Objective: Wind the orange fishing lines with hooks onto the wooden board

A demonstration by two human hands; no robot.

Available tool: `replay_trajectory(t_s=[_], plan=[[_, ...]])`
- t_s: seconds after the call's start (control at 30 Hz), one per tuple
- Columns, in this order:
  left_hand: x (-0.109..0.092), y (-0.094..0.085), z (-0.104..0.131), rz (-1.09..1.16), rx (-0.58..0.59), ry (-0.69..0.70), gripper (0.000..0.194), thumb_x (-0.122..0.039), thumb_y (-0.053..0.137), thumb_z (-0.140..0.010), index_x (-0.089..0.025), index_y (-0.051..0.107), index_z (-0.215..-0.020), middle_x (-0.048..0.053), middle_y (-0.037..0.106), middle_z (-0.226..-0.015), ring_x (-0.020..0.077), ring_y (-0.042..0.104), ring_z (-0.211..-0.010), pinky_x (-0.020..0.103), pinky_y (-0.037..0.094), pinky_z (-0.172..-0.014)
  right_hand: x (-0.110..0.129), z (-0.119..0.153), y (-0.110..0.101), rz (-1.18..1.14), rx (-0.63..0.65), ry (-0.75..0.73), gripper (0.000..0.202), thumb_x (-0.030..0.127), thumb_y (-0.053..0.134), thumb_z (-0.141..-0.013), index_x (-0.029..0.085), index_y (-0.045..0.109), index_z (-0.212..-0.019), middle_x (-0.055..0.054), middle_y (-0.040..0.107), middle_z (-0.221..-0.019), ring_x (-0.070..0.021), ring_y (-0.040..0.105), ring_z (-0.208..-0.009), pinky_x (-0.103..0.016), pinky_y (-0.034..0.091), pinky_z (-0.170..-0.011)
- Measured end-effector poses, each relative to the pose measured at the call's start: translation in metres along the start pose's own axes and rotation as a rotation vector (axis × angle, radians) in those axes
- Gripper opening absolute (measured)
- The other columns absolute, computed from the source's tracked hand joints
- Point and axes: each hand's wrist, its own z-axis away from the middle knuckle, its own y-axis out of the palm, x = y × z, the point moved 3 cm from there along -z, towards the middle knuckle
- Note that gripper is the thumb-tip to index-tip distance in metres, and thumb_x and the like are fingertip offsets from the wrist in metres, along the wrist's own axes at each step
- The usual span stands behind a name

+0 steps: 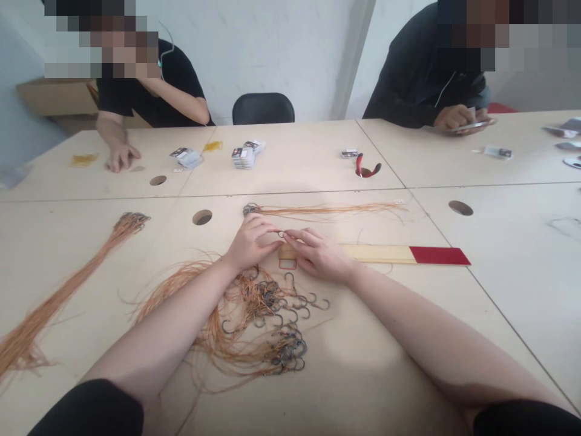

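Observation:
Between the fingertips of both hands is a small dark hook (281, 234). My left hand (254, 242) pinches it from the left, thumb and forefinger closed round it. From the right, my right hand (320, 254) holds it with bent fingers, over the end of a flat wooden strip (381, 254) with a red end. Below the hands lies a tangled pile of hooks (285, 351) with orange lines. Just beyond them a bundle of orange lines (318, 211) stretches to the right, its hooks at the left end.
Another bundle of lined hooks (86, 266) lies at the left. Across the table are red-handled pliers (367, 169), small packets (244, 157) and round table holes (202, 217). Two people sit opposite, near a black chair (263, 109).

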Motion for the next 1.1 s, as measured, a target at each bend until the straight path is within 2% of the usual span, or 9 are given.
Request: replay_trajectory(t_s=[0.53,0.77,1.1], plan=[[-0.002,0.0014,-0.0005,0.01,0.006,0.037,0.021,-0.031,0.066,-0.074,-0.019,0.063,-0.091,0.005,0.064,-0.089,0.0185,0.051,-0.093,0.038,0.044,-0.087,-0.0002,0.0006,0.0005,-0.027,-0.012,-0.013,0.056,0.016,0.038,-0.087,0.018,0.023,-0.141,-0.009,0.042,-0.133,-0.023,0.041,-0.114,-0.041,0.044,-0.095],[-0.0031,0.0007,-0.0011,-0.002,-0.003,0.046,0.017,-0.028,0.063,-0.077,-0.018,0.063,-0.091,0.006,0.063,-0.088,0.0185,0.051,-0.09,0.037,0.045,-0.084,-0.0024,0.0011,0.0014,-0.027,-0.026,-0.003,0.055,0.015,0.038,-0.087,0.018,0.025,-0.14,-0.009,0.042,-0.133,-0.0231,0.04,-0.114,-0.042,0.043,-0.096],[-0.003,-0.0002,-0.0011,-0.006,0.0,-0.012,0.019,-0.029,0.061,-0.078,-0.018,0.063,-0.094,0.006,0.062,-0.09,0.0189,0.051,-0.093,0.038,0.043,-0.088,-0.0025,0.0011,0.0017,-0.035,-0.02,0.014,0.053,0.016,0.038,-0.087,0.018,0.027,-0.139,-0.009,0.045,-0.13,-0.0237,0.041,-0.113,-0.044,0.044,-0.095]])
